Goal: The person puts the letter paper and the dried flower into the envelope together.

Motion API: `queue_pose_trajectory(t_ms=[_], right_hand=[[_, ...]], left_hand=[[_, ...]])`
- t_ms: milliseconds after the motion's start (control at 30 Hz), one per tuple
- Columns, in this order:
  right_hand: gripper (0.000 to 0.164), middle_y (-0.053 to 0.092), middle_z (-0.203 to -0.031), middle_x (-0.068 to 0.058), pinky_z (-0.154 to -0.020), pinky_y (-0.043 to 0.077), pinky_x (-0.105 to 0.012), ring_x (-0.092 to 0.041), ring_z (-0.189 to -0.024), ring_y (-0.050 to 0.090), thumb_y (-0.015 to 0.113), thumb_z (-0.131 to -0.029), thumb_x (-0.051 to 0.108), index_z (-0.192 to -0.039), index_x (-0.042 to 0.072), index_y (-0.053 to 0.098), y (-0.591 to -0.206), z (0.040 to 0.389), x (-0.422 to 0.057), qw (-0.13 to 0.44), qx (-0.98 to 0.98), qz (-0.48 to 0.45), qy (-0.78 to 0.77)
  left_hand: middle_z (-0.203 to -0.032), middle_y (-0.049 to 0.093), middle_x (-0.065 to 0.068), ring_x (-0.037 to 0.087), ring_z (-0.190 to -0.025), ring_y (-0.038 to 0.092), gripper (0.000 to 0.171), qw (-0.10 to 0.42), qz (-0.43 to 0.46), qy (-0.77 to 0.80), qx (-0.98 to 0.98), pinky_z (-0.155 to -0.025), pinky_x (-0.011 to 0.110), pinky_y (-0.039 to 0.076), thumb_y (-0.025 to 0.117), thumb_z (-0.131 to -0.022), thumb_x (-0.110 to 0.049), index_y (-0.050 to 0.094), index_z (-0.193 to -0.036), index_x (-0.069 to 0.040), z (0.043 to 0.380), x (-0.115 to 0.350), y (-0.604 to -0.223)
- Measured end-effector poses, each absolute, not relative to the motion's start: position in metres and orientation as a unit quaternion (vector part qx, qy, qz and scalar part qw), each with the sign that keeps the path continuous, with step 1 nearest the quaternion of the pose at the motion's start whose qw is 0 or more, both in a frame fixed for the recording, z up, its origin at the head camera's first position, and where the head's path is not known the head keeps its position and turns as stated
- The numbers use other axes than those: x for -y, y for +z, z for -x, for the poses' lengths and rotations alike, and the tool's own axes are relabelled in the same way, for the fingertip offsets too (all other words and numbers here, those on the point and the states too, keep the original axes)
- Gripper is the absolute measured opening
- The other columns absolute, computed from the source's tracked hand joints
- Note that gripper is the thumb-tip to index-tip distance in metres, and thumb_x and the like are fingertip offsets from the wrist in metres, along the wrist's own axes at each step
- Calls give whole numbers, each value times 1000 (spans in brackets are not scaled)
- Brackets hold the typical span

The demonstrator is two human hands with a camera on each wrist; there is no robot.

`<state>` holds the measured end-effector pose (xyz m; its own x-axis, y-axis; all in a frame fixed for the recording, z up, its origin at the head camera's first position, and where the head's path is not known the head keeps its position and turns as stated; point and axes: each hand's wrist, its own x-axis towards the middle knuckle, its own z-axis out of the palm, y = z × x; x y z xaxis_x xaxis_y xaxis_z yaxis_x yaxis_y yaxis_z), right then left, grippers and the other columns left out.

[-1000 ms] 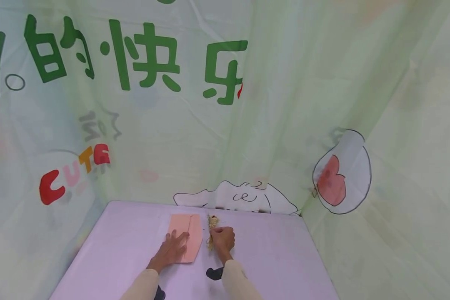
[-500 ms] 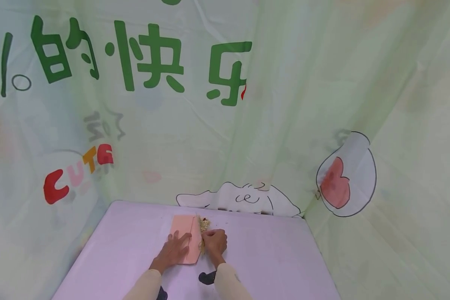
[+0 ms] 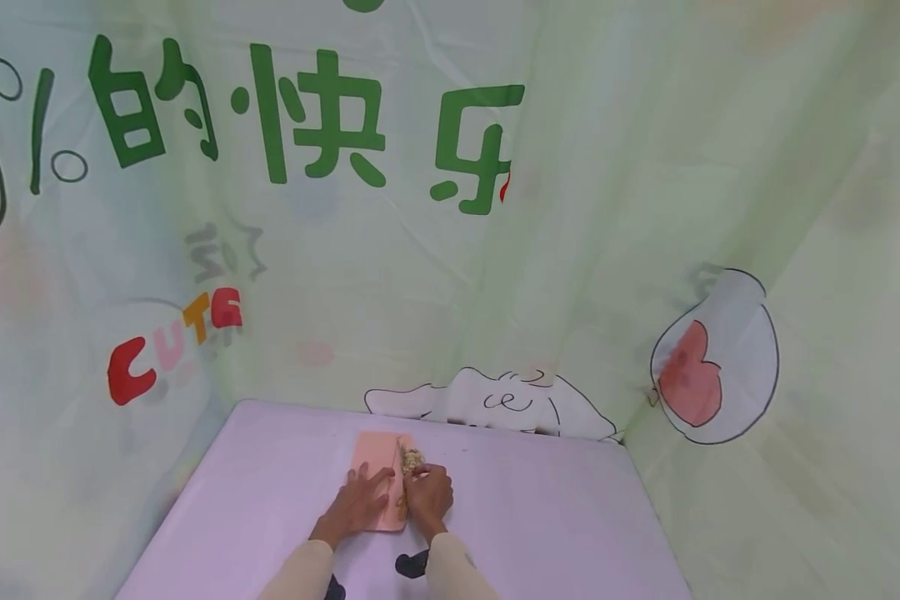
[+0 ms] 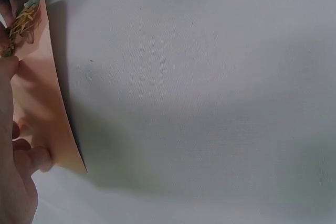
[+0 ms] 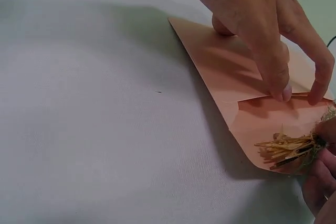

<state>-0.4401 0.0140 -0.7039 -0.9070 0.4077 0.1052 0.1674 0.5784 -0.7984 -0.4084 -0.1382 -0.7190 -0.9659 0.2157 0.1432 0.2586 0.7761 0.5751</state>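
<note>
A pink paper envelope (image 3: 372,446) lies on the table under my left hand (image 3: 360,498), whose fingers spread over it. In the right wrist view, the left fingertips (image 5: 283,94) rest at the edge of the envelope's opening, beside the unfolded flap (image 5: 252,124). My right hand (image 3: 429,493) pinches a small bunch of dried flowers (image 3: 412,459) over this flap. Its straw-coloured stems (image 5: 289,148) point toward the flap's end, with a dark tie close to the fingers. Right fingers partly hide the flower heads.
The table (image 3: 540,517) has a pale lilac cover and meets a printed fabric curtain (image 3: 420,275) along its back edge. Curtain also hangs at both sides. A black wrist attachment (image 3: 412,565) shows beside the right sleeve.
My right hand has carried the dried flowers leftward, from the table beside the envelope onto its flap. The left hand stays on the envelope. The head view has turned slightly left.
</note>
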Motion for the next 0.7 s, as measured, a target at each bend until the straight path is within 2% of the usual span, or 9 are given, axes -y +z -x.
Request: queue_pose_trajectory(t_ms=[167,267,500,700], right_hand=[[11,77,-78,-11,-74,58,-51,-26,-69,70,90,-83,9,-87,2,82,-709,444,-10,149,889,149,407],[11,78,-77,-11,-74,58,-52,-28,-70,72,91,-82,9,-83,2,82,-712,447,-7,157,892,134,402],[16,78,-75,-10,-70,58,-51,-29,-69,73,93,-81,11,-77,4,79,-720,451,1,168,892,114,404],[13,79,-80,-11,-75,61,-53,-33,-76,76,92,-81,11,-82,4,82,-727,452,9,153,891,106,415]], left_hand=[[-152,47,44,65,-124,55,41,32,144,-317,937,-97,80,49,63,-110,-26,58,-149,-16,406,141,-713],[-155,45,47,69,-131,51,42,15,138,-325,935,-101,83,46,65,-108,-22,59,-148,-13,403,141,-701],[-147,53,37,50,-113,59,40,9,124,-301,946,-92,71,54,67,-106,-22,61,-145,-22,408,139,-704],[-157,47,39,62,-129,57,40,-6,116,-306,945,-102,78,49,64,-109,-29,58,-148,-25,411,141,-711]])
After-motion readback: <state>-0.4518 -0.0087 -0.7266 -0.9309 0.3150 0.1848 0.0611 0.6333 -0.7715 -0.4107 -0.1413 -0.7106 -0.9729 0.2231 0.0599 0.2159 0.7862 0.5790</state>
